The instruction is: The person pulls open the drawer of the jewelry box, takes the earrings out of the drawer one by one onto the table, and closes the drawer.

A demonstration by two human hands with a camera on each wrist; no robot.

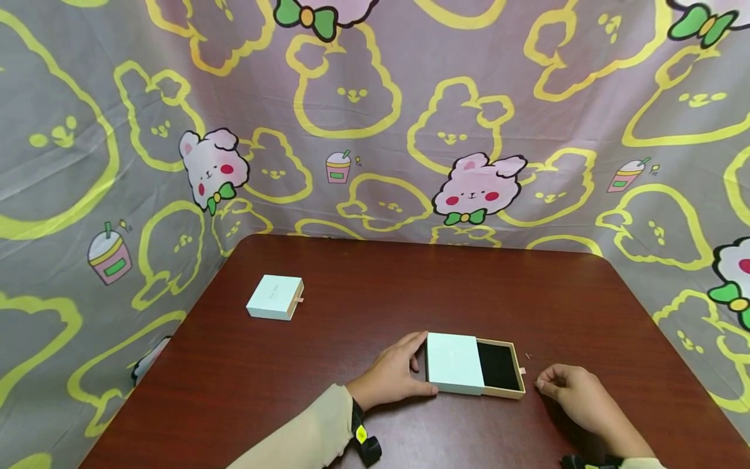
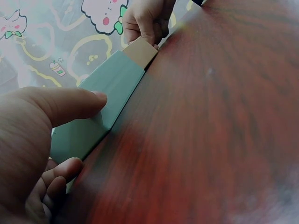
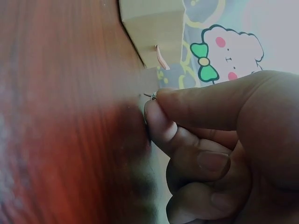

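A pale mint drawer-style jewelry box [image 1: 452, 362] lies on the table with its tray [image 1: 505, 395] slid partway out to the right. Black lining [image 1: 498, 366] shows inside the tray, and a small pink pull tab [image 1: 522, 370] sticks out of its end. My left hand [image 1: 395, 371] holds the sleeve at its left end, thumb [image 2: 79, 105] along the near side. To the right of the tray, my right hand [image 1: 577, 394] pinches a tiny silvery stud earring [image 3: 153, 95] between thumb and index finger, its thin post pointing out. The fingertips hide part of it.
Another tiny metallic piece [image 1: 528, 355] lies on the table just right of the tray. A second mint box [image 1: 275, 296], closed, sits at the far left of the brown table [image 1: 375, 280]. A patterned cloth [image 1: 375, 117] hangs behind and along both sides.
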